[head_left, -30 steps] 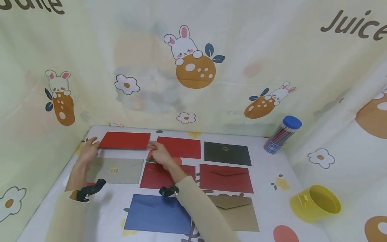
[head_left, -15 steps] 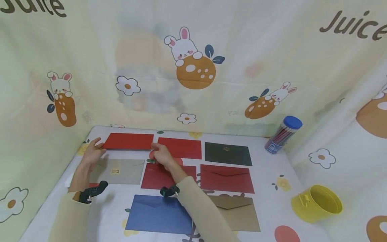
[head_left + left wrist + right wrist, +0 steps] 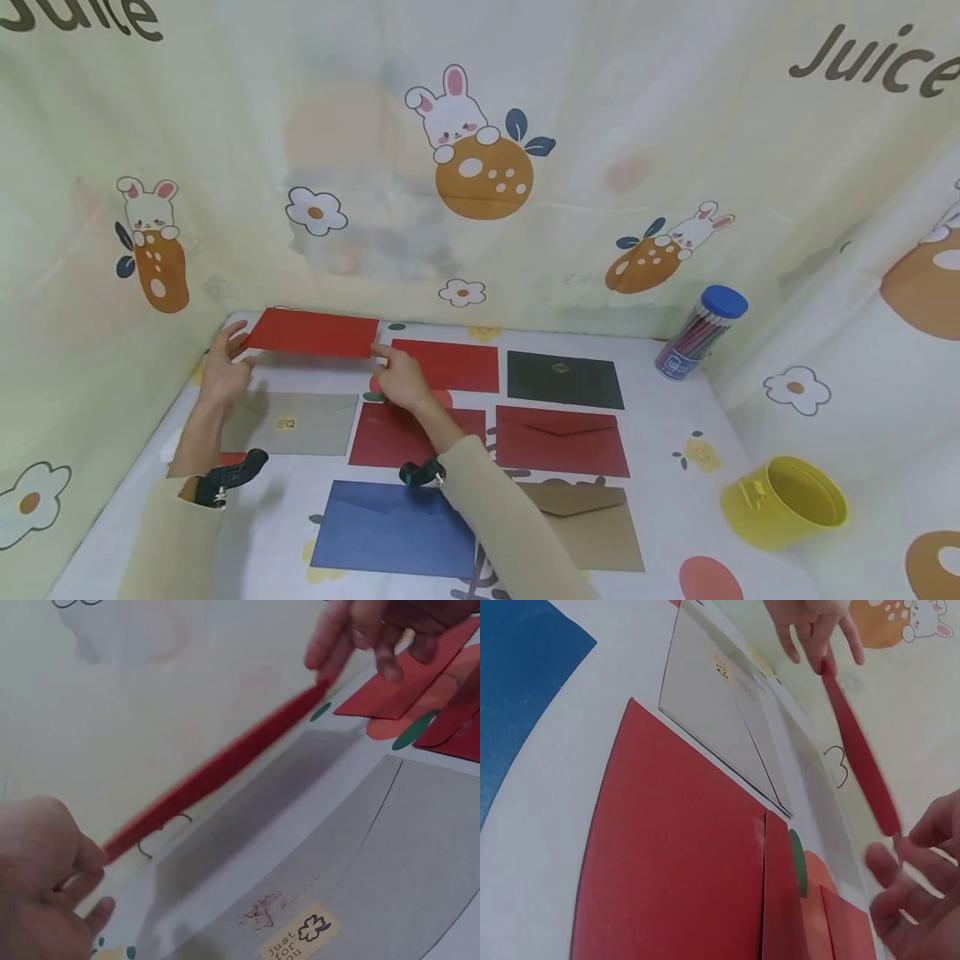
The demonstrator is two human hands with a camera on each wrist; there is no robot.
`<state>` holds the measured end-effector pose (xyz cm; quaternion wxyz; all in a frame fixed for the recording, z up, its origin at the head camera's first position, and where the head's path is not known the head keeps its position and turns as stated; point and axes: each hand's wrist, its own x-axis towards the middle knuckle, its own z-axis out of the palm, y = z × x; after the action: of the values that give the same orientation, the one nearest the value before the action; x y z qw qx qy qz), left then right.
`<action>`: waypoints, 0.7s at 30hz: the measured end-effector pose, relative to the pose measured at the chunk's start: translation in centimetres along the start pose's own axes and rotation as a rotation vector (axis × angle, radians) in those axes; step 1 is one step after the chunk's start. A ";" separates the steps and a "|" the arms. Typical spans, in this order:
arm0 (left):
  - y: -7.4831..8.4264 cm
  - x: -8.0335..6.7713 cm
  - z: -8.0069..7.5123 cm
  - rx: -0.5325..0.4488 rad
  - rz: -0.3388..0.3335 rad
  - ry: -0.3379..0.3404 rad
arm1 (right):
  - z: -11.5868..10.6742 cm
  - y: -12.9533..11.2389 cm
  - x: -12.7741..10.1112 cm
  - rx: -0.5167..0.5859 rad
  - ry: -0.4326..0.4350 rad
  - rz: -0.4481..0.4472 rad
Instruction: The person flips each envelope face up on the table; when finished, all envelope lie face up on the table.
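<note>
A bright red envelope hangs above the far left of the table, its shadow falling on the cloth below. My left hand pinches its left end, and my right hand pinches the right end. Seen nearly edge-on in the left wrist view, the envelope slants between the left hand and the other hand's fingers. In the right wrist view the same envelope runs down to the right hand. A grey envelope with a small gold label lies just in front of the hands.
Several envelopes lie in rows: red, dark green, dark red, blue and tan. On the right stand a blue-lidded jar of pencils and a yellow bucket. A printed curtain hangs behind the table.
Both hands have raised the red envelope off the table, its far edge now overlapping the curtain's foot in the head view. The other envelopes stay where they were.
</note>
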<state>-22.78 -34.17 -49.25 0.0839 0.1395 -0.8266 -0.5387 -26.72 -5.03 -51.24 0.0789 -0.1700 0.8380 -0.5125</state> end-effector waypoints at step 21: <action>0.8 -0.1 0.8 -0.353 0.022 0.309 | -0.7 -0.4 0.3 0.092 0.333 -0.170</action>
<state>-23.03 -33.17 -48.81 0.2382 0.1945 -0.6983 -0.6464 -27.10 -4.71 -50.51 -0.0966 -0.1491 0.7978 -0.5761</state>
